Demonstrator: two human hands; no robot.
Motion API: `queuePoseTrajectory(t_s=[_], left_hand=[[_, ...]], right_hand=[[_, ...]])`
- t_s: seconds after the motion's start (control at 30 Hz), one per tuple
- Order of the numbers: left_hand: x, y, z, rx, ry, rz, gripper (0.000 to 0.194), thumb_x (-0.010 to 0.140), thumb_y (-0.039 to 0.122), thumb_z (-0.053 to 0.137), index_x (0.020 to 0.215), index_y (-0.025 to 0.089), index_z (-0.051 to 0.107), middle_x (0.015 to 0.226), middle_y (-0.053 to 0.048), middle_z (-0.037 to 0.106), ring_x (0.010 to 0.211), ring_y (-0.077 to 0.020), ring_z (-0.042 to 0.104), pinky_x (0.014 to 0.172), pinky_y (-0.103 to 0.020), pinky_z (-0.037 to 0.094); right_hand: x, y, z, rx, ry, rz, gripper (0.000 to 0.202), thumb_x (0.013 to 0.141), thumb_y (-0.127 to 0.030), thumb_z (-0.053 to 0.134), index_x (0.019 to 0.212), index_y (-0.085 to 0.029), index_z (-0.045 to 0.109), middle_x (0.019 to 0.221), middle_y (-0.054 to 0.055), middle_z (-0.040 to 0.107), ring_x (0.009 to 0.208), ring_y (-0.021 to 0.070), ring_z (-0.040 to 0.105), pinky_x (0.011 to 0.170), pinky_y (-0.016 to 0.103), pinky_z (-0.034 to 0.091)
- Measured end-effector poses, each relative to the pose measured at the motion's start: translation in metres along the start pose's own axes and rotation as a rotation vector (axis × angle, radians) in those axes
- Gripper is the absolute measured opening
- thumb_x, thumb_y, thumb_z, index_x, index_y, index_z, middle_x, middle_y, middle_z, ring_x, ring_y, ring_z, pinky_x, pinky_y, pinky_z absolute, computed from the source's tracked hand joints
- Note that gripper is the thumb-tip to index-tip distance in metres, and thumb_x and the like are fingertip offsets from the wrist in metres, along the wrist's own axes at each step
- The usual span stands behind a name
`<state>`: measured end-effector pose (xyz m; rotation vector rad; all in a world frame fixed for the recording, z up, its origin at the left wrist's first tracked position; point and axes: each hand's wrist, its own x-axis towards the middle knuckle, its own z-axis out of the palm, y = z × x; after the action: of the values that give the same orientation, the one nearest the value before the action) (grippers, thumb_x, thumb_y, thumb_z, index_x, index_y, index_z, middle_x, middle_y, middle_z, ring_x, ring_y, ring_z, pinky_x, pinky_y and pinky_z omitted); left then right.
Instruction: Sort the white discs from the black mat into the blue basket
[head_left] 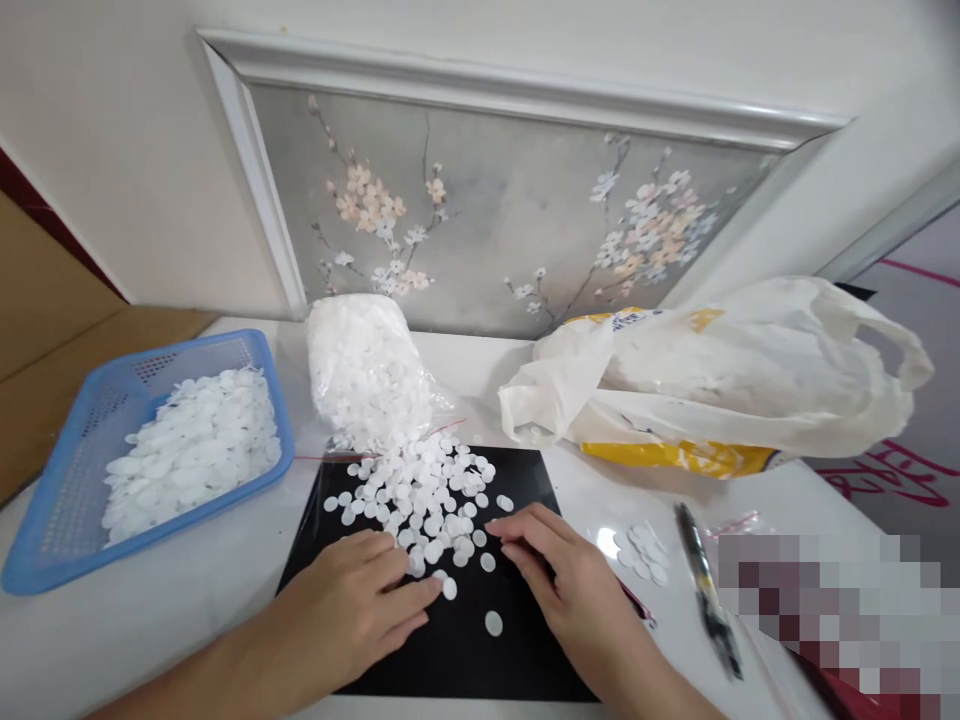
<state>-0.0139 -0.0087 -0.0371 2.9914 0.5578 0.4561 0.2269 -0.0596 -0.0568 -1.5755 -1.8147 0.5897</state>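
Observation:
White round discs (pixel 420 490) lie in a loose heap on a black mat (pixel 465 660). Over the heap's near left edge, my left hand (pixel 360 600) is palm down with its fingers stretched and apart, one fingertip touching a disc (pixel 449 588). My right hand (pixel 574 575) reaches in from the right, thumb and forefinger a little apart beside the heap, with no disc visible between them. Two single discs, one of them the near disc (pixel 493 623), lie between my hands. A clear plastic bag (pixel 367 370) full of discs spills onto the mat's far edge.
A blue basket (pixel 277 400) on the left holds many more discs. On the right are a small group of discs (pixel 643 552), a black pen (pixel 705 590) and a white carrier bag (pixel 720 380). A framed flower panel (pixel 510 220) stands behind the white table (pixel 225 610).

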Motion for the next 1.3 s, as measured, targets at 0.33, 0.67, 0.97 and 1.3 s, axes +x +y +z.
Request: queuePoseTrajectory(t_s=[0.33,0.67,0.97,1.3], left_hand=[[-0.001,-0.003,0.002,-0.179,0.079,-0.195,0.023,0.097,0.015,0.042,0.079,0.019,0.058,0.069,0.000,0.058,0.063,-0.0146,0.053,0.059,-0.027,0.042],[0.009,0.004,0.002,-0.169,0.031,-0.164,0.017,0.094,0.015,0.050,0.101,0.022,0.064,0.072,0.001,0.063,0.066,-0.0157,0.058,0.061,-0.027,0.042],[0.023,0.014,0.021,0.010,0.014,-0.069,0.026,0.096,0.015,0.045,0.077,0.020,0.061,0.064,0.001,0.059,0.060,-0.0174,0.054,0.057,-0.029,0.037],[0.024,0.019,0.001,-0.255,-0.016,-0.327,0.027,0.096,0.021,0.047,0.071,0.019,0.057,0.064,0.003,0.058,0.058,-0.0123,0.053,0.054,-0.024,0.036]], right_hand=[[0.001,-0.001,-0.006,-0.001,-0.096,0.078,0.023,0.094,-0.016,0.043,0.084,-0.023,0.063,0.084,0.003,0.066,0.075,0.0189,0.065,0.069,0.032,0.053],[0.003,-0.001,0.003,-0.155,0.005,-0.217,0.019,0.087,-0.009,0.055,0.075,-0.020,0.065,0.078,0.003,0.062,0.070,0.0174,0.060,0.065,0.030,0.049],[0.000,-0.013,-0.015,0.700,-0.229,0.507,0.025,0.078,-0.036,0.065,0.069,-0.021,0.048,0.076,0.002,0.069,0.070,0.0165,0.067,0.061,0.027,0.052],[-0.006,-0.008,-0.020,0.243,-0.414,0.184,0.010,0.076,-0.010,0.070,0.076,-0.020,0.067,0.072,-0.003,0.060,0.063,0.0107,0.055,0.056,0.021,0.041]])
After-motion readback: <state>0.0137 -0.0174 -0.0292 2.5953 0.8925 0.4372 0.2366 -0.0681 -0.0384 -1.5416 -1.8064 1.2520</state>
